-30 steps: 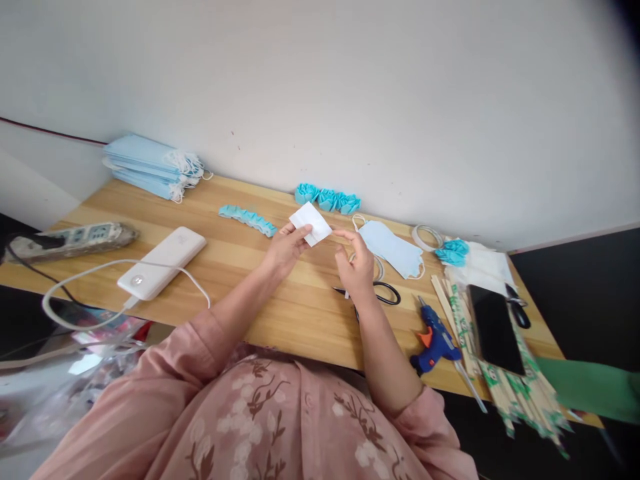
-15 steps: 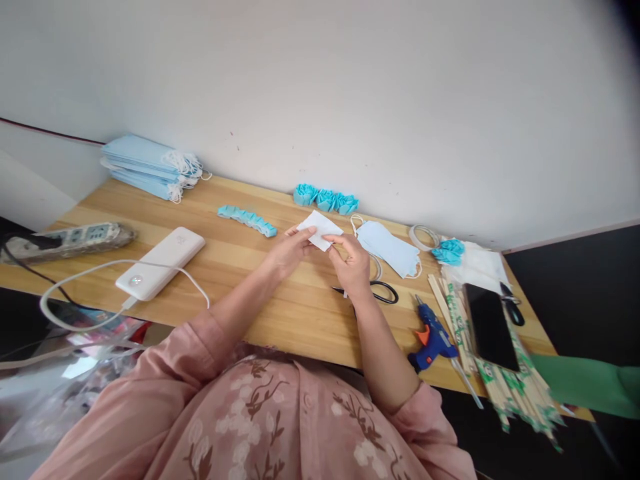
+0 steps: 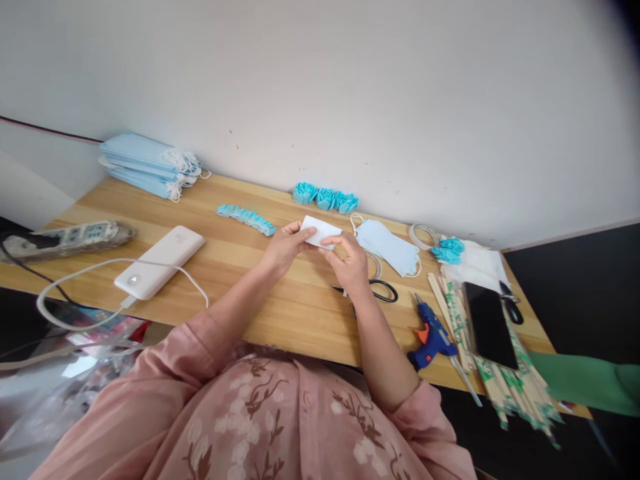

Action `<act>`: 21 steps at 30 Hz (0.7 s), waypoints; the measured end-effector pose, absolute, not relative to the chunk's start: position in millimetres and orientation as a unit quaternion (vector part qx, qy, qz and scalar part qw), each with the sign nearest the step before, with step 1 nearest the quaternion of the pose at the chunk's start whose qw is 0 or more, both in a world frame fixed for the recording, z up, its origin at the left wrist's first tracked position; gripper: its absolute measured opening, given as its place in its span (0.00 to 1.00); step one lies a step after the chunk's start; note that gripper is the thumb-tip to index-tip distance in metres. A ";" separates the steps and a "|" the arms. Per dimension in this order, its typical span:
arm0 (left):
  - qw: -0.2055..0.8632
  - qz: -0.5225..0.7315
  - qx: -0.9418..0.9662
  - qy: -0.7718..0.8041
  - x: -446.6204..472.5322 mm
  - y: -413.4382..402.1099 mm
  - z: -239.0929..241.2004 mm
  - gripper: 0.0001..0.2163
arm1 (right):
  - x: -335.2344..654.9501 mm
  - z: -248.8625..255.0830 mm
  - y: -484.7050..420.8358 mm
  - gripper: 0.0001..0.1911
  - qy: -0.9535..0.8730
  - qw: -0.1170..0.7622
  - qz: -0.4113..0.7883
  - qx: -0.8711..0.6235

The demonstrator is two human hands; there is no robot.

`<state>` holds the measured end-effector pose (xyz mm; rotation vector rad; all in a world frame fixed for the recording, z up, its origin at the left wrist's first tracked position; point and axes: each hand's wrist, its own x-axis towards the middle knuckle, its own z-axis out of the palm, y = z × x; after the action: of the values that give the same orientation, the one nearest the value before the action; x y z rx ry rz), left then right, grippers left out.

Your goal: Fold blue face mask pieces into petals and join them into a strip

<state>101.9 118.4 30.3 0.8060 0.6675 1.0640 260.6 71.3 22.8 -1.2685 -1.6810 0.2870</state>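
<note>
A small white square sheet point(image 3: 320, 231), paper or thin fabric, is pinched between both my hands above the middle of the table. My left hand point(image 3: 289, 248) grips its left side, thumb on top. At the right lower edge, my right hand point(image 3: 349, 261) holds it between thumb and fingers. Behind the sheet stand several blue folded flowers point(image 3: 326, 198) in a row. To the left lies a pleated blue strip point(image 3: 246, 219). Black-handled scissors point(image 3: 384, 291) lie partly under my right wrist, and a blue face mask point(image 3: 387, 247) lies just beyond it.
A stack of masks point(image 3: 145, 163), a white power bank point(image 3: 160, 263) with its cable and a power strip point(image 3: 75, 239) occupy the left. On the right are a blue glue gun point(image 3: 433, 333), a tape roll point(image 3: 423, 237), a phone point(image 3: 490, 325), wrapped chopsticks point(image 3: 520, 387) and another blue flower point(image 3: 449, 251).
The white sheet has turned from a tilted diamond to a flatter, wider shape between my hands. My left hand has shifted slightly along its edge; the things on the table stay put.
</note>
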 end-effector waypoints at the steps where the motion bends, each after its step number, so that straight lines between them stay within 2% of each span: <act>1: 0.739 0.481 0.365 0.299 101.9 118.1 30.3 0.13 | 260.6 23.3 71.1 0.04 -0.682 0.494 0.120 -0.525; 12: 0.742 0.463 0.375 0.308 103.6 116.2 31.1 0.17 | 260.1 19.0 72.8 0.14 -0.542 0.572 0.205 -0.581; 16: 0.719 0.467 0.409 0.313 105.6 114.1 34.5 0.23 | 259.9 21.1 72.7 0.14 -0.540 0.567 0.201 -0.588; 21: 0.660 0.476 0.484 0.321 106.4 111.5 35.4 0.22 | 258.0 25.2 71.8 0.12 -0.544 0.564 0.198 -0.589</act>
<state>106.4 111.5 35.4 1.0960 0.7257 1.0774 258.0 71.8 25.2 -1.3865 -1.2796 0.4648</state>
